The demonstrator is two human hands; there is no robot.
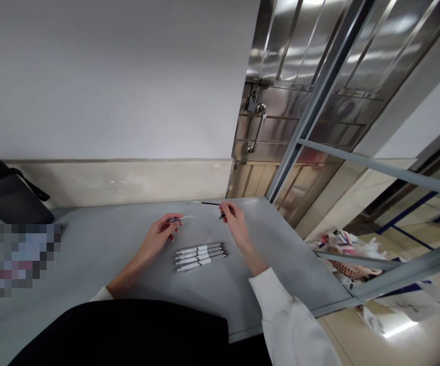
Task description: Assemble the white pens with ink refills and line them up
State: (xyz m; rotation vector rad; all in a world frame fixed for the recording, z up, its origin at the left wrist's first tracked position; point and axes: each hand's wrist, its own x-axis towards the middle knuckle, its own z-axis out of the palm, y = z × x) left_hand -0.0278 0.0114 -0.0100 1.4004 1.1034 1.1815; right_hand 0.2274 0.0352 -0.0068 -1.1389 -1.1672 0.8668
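Observation:
My left hand (162,231) pinches a pen part (175,219) with a clear tip end pointing right, above the grey table (101,244). To its right, my right hand (233,218) has its fingers closed round a thin dark refill (209,203), which points left with a pale end. A small dark piece (222,216) also shows at the right fingertips. Several white pens (200,256) with dark grips lie side by side on the table, below and between my hands, their tips toward the right.
A black bag (10,190) stands at the table's left back, beside a pixelated patch. Behind is a wall (109,91). A metal frame post (319,96) rises at the right corner, with a pink basket (353,268) of items beyond the edge.

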